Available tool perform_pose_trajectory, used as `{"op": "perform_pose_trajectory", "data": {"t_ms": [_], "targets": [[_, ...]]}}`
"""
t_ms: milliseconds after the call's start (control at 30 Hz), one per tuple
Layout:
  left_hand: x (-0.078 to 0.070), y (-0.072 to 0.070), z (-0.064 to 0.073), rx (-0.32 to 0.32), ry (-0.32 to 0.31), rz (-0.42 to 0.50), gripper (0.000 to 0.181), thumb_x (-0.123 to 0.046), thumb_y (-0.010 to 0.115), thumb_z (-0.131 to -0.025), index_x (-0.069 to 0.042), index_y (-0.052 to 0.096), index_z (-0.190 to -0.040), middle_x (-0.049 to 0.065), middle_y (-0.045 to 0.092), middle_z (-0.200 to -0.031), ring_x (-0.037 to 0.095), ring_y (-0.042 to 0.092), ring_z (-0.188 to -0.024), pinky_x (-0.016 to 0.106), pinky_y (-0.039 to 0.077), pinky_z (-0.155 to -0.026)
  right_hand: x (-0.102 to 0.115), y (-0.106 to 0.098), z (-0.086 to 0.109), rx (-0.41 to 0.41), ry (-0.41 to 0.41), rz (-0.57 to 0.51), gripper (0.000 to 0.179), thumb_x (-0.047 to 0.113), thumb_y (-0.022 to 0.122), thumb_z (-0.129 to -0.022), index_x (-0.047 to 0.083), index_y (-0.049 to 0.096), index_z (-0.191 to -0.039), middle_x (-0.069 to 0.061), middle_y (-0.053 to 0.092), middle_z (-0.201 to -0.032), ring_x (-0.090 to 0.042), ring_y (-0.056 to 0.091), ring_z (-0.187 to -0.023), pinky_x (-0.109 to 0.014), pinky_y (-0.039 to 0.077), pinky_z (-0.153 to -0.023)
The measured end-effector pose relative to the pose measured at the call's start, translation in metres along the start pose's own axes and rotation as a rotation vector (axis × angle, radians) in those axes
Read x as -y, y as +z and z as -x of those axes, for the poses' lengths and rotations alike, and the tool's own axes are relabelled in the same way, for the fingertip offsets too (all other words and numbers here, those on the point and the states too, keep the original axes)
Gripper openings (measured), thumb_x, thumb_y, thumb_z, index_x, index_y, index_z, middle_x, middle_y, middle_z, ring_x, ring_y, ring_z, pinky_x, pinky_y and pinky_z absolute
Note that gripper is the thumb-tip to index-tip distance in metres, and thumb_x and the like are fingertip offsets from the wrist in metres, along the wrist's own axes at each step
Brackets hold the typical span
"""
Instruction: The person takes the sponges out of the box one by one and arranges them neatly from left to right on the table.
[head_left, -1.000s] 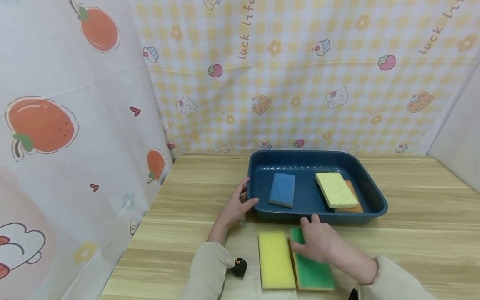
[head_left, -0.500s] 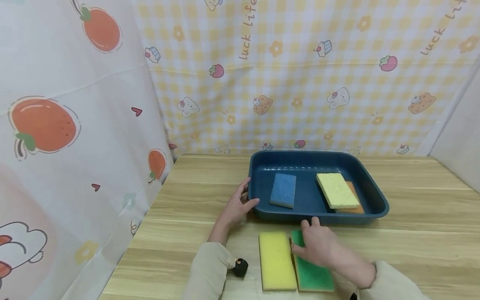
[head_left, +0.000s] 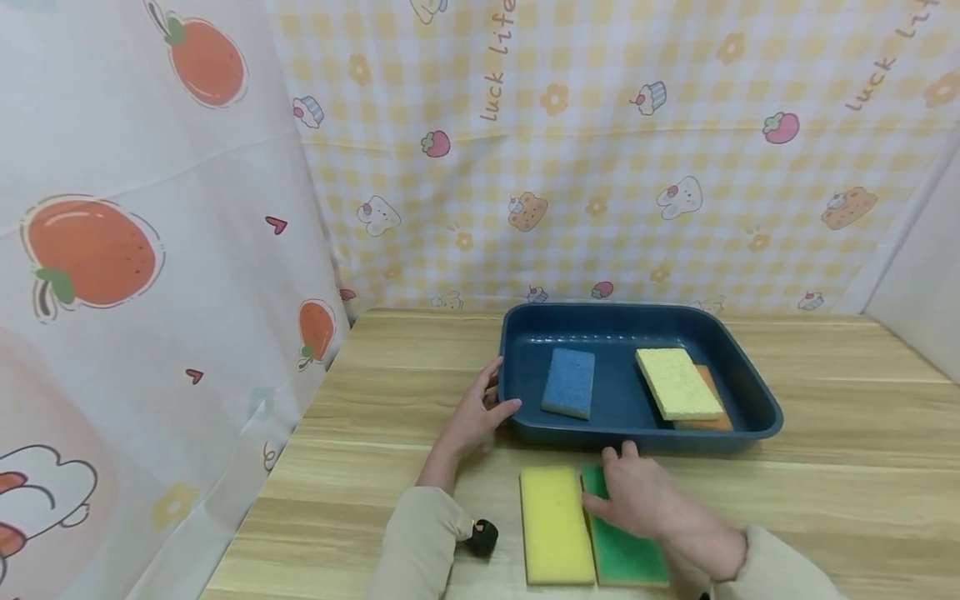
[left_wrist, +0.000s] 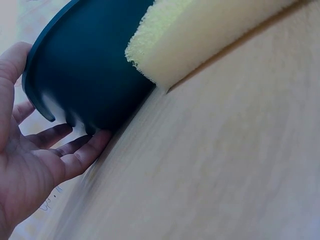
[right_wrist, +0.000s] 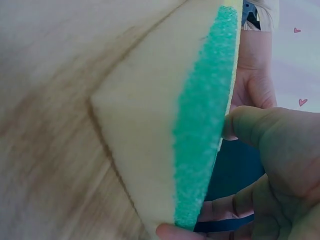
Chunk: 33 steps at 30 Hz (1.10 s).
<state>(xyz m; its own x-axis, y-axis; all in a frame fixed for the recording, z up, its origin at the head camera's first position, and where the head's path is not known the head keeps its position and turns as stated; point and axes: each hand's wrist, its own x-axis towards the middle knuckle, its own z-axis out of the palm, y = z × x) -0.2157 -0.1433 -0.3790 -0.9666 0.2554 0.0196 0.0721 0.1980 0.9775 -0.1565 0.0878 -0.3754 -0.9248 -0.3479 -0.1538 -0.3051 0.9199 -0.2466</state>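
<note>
My left hand (head_left: 472, 421) holds the front left corner of a dark blue rectangular pan (head_left: 617, 371), thumb by the front rim and fingers along the left outer wall. In the left wrist view, fingertips (left_wrist: 102, 139) touch that wall low down, near the table. My right hand (head_left: 637, 496) grips the far part of a green-topped sponge (head_left: 630, 554) lying in front of the pan. The right wrist view shows the thumb (right_wrist: 242, 122) at one edge and fingers around the far end. Just left of it lies a yellow sponge (head_left: 557, 525), flat and parallel.
Inside the pan, a blue sponge (head_left: 570, 383) lies on the left. A pale yellow sponge (head_left: 678, 383) rests over an orange one (head_left: 708, 423) on the right. Patterned curtains (head_left: 600, 167) hang behind and to the left of the wooden table (head_left: 360, 450).
Both hands keep their places at the pan and the green sponge. The head view shifts very slightly; the sponges stay where they were.
</note>
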Motion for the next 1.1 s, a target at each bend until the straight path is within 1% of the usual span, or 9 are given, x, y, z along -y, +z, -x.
{"op": "perform_pose_trajectory", "data": {"t_ms": [67,200,300,400,500,733,900,1033,1100], "targets": [[0.001,0.0,-0.001,-0.002,-0.005,0.003,0.07,-0.019,0.059,-0.087,-0.014,0.018,-0.144,0.02,0.027,-0.142,0.039,0.033,-0.126,0.051,0.032,-0.098,0.0,0.0,0.0,-0.001,-0.005,-0.001,0.06,0.039,0.067,-0.077,-0.011,0.052,-0.107,-0.029,0.049,-0.096,-0.023,0.05,-0.052,-0.037,0.046,-0.051],[0.014,0.0,-0.009,-0.011,-0.002,-0.005,0.07,-0.021,0.06,-0.087,-0.019,0.02,-0.144,0.016,0.029,-0.142,0.037,0.034,-0.126,0.051,0.032,-0.098,0.0,-0.001,0.001,-0.027,-0.02,0.0,0.058,0.038,0.068,-0.076,-0.01,0.053,-0.106,-0.026,0.05,-0.092,-0.022,0.05,-0.052,-0.038,0.047,-0.051],[0.013,0.0,-0.009,-0.003,0.009,-0.002,0.07,-0.022,0.059,-0.087,-0.019,0.019,-0.144,0.017,0.029,-0.141,0.037,0.034,-0.125,0.051,0.032,-0.098,0.0,0.0,0.001,-0.048,-0.031,0.003,0.058,0.038,0.068,-0.075,-0.009,0.054,-0.105,-0.025,0.05,-0.09,-0.021,0.049,-0.052,-0.037,0.047,-0.051],[0.002,-0.001,-0.003,0.011,0.007,0.004,0.071,-0.022,0.059,-0.087,-0.015,0.018,-0.144,0.019,0.028,-0.142,0.037,0.033,-0.126,0.05,0.032,-0.099,-0.001,0.001,0.002,-0.068,-0.042,0.012,0.058,0.039,0.068,-0.075,-0.009,0.055,-0.105,-0.024,0.052,-0.09,-0.019,0.047,-0.049,-0.035,0.046,-0.049],[0.003,-0.001,-0.003,0.01,0.009,0.007,0.071,-0.021,0.059,-0.087,-0.014,0.018,-0.144,0.02,0.027,-0.142,0.038,0.033,-0.126,0.05,0.032,-0.099,-0.001,0.002,0.002,-0.079,-0.049,0.019,0.059,0.04,0.068,-0.075,-0.009,0.055,-0.106,-0.026,0.053,-0.092,-0.017,0.046,-0.046,-0.033,0.045,-0.047],[0.003,0.0,-0.001,0.007,0.0,0.013,0.071,-0.019,0.059,-0.087,-0.013,0.018,-0.144,0.022,0.027,-0.142,0.038,0.033,-0.126,0.05,0.033,-0.098,-0.003,0.002,0.001,-0.045,-0.055,-0.004,0.063,0.043,0.068,-0.075,-0.01,0.055,-0.107,-0.03,0.053,-0.097,-0.019,0.049,-0.047,-0.034,0.046,-0.047],[0.005,0.0,-0.002,0.01,-0.008,0.021,0.071,-0.02,0.059,-0.087,-0.014,0.017,-0.144,0.02,0.027,-0.142,0.037,0.033,-0.126,0.049,0.034,-0.097,-0.005,-0.005,0.001,-0.018,-0.049,-0.017,0.068,0.047,0.069,-0.072,-0.01,0.055,-0.108,-0.029,0.055,-0.097,-0.03,0.057,-0.061,-0.041,0.05,-0.057],[0.006,-0.001,-0.003,0.01,-0.002,0.016,0.072,-0.022,0.06,-0.087,-0.015,0.018,-0.145,0.02,0.027,-0.142,0.037,0.034,-0.125,0.049,0.034,-0.097,-0.004,-0.015,0.003,-0.003,-0.029,-0.012,0.068,0.048,0.069,-0.072,-0.008,0.056,-0.108,-0.024,0.057,-0.095,-0.025,0.056,-0.058,-0.039,0.049,-0.056],[0.007,-0.001,-0.003,0.012,0.003,0.017,0.072,-0.022,0.06,-0.087,-0.015,0.017,-0.145,0.02,0.027,-0.142,0.037,0.033,-0.125,0.049,0.034,-0.098,-0.003,-0.021,0.005,0.005,-0.037,-0.013,0.062,0.046,0.069,-0.073,-0.006,0.057,-0.105,-0.017,0.058,-0.086,-0.02,0.052,-0.055,-0.035,0.047,-0.053]]}}
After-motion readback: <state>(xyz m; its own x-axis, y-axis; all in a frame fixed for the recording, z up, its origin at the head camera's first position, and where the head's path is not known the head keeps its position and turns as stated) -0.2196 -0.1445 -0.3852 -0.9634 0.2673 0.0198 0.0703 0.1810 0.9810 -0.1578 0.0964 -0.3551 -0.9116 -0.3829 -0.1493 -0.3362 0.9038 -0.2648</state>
